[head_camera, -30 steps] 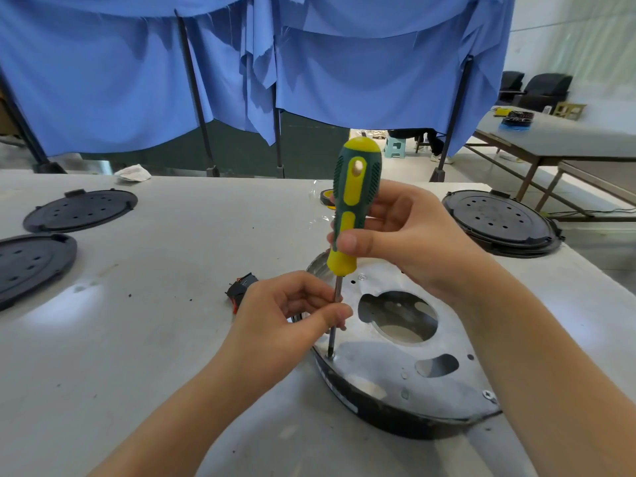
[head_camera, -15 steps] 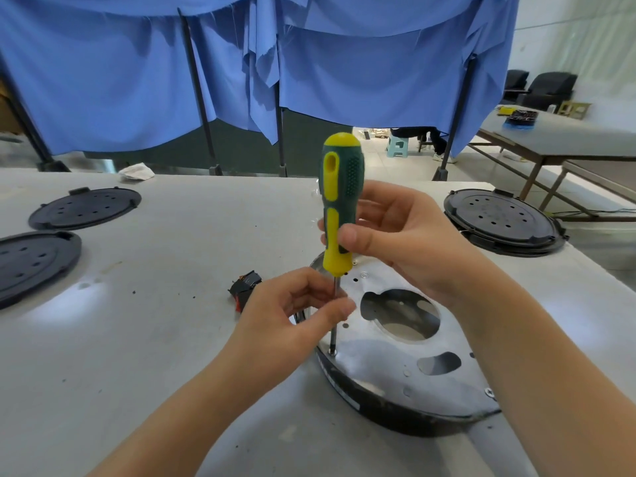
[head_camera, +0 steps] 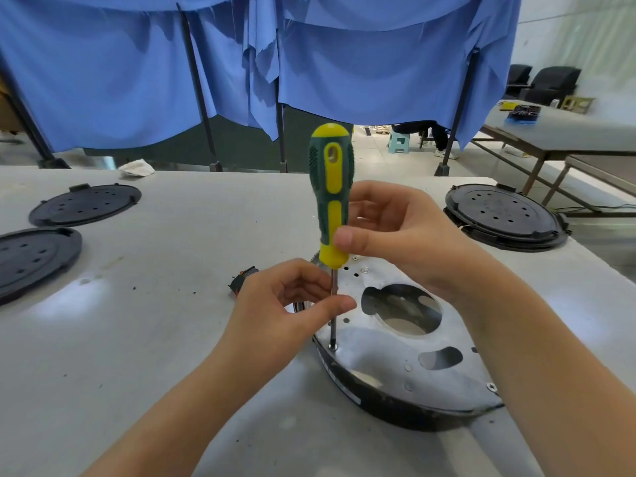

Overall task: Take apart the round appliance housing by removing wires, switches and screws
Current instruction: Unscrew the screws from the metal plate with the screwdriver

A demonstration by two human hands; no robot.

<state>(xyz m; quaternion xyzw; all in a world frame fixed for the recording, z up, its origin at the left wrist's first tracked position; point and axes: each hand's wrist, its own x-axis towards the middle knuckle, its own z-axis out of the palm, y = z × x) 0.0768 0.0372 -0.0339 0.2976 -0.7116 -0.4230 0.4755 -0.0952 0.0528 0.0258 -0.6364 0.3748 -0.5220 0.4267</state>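
The housing [head_camera: 389, 366] lies flat near the tabletop's [head_camera: 155, 339] near edge, right of the middle, its shiny metal plate facing up and a black plastic rim showing round the near side. It looks stiff and fairly light; the thin plate would likely flex little, but its cut-out edges may be sharp, so the black rim is probably the safer place to hold it. Nothing pins it down, so a hard turn could make it slide on the smooth top.

The right hand [head_camera: 406, 235] pinches the lower part of the screwdriver [head_camera: 332, 197] handle between thumb and fingers; the ribbed green and yellow grip should not slip. The left hand [head_camera: 289, 304] curls loosely round the bare shaft, thumb and fingertips steadying it just below the handle. The tool stands nearly upright, its tip seated on a screw [head_camera: 333, 346] at the plate's left rim, directly below both hands. Neither hand touches the housing itself.

A second screw [head_camera: 491, 386] sits at the plate's near right edge. A small black switch [head_camera: 242, 278] lies on the tabletop just left of the housing.
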